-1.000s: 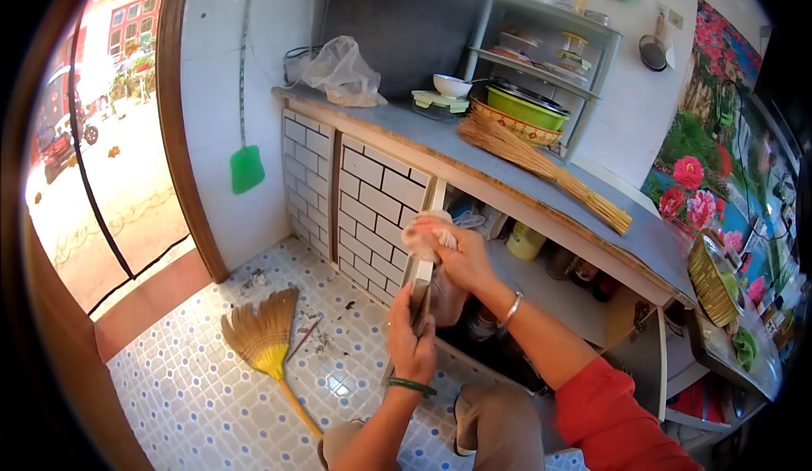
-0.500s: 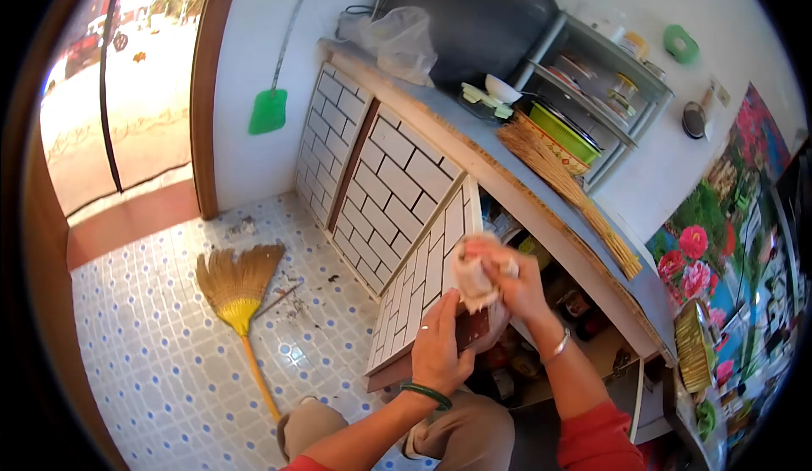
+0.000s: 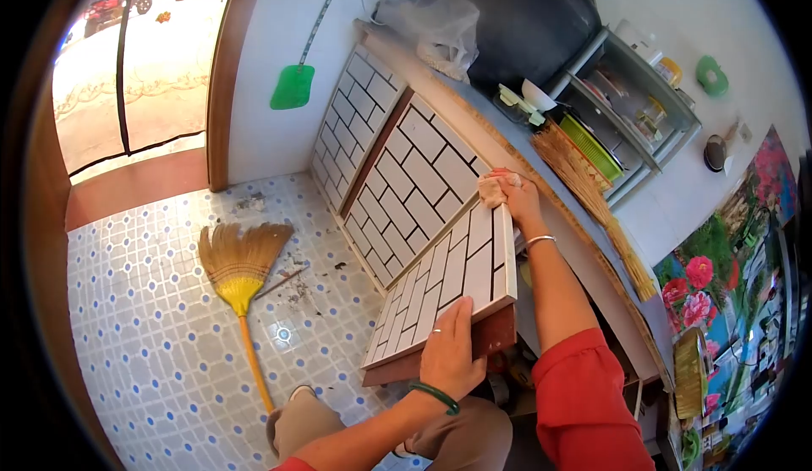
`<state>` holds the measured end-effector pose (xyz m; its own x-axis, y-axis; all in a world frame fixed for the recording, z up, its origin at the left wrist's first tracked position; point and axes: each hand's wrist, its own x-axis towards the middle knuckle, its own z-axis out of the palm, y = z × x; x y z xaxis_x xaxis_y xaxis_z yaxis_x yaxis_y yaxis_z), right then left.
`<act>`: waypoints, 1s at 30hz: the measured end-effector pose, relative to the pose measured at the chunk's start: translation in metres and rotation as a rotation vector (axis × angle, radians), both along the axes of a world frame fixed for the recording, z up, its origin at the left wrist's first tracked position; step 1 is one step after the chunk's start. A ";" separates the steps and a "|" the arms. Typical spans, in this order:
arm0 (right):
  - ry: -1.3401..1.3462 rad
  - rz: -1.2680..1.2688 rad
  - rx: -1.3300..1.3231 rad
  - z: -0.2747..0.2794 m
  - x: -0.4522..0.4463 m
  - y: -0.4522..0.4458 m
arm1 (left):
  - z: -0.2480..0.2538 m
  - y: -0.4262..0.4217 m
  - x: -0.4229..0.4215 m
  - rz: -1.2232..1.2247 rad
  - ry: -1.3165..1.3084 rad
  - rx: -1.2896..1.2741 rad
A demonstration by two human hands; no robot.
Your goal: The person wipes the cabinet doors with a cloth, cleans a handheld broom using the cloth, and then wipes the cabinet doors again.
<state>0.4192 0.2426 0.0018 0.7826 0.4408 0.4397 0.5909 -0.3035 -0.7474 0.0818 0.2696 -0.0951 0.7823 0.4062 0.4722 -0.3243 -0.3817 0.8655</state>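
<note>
The brick-patterned cabinet door (image 3: 444, 272) stands swung out from the counter, its reddish-brown edge facing me. My left hand (image 3: 452, 357), with a green bangle and a ring, grips the door's lower outer edge, fingers on the tiled face and thumb at the side. A pale pinkish cloth (image 3: 491, 190) is bunched under my right hand (image 3: 518, 199), which presses it on the top corner of the door close to the counter. My right forearm hides part of the opening behind the door.
A broom (image 3: 244, 281) lies on the patterned floor (image 3: 152, 302) beside scattered dirt. Along the counter (image 3: 507, 137) are a plastic bag (image 3: 444, 35), a straw whisk (image 3: 592, 209) and a grey rack (image 3: 630, 99). A green fly swatter (image 3: 293, 87) hangs near the doorway.
My right hand has carried the cloth up and away from the door's near edge to its top corner. My left hand stays on the door, and the view has shifted.
</note>
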 end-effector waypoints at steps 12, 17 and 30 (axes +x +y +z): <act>0.098 0.004 -0.030 0.013 -0.181 -0.029 | -0.004 0.006 0.000 0.036 0.024 -0.006; -0.149 0.146 -0.120 0.024 -0.256 -0.048 | 0.001 0.002 -0.002 0.014 0.058 0.025; 0.005 -0.011 0.076 -0.004 -0.073 -0.006 | 0.000 0.024 -0.001 0.067 0.042 0.022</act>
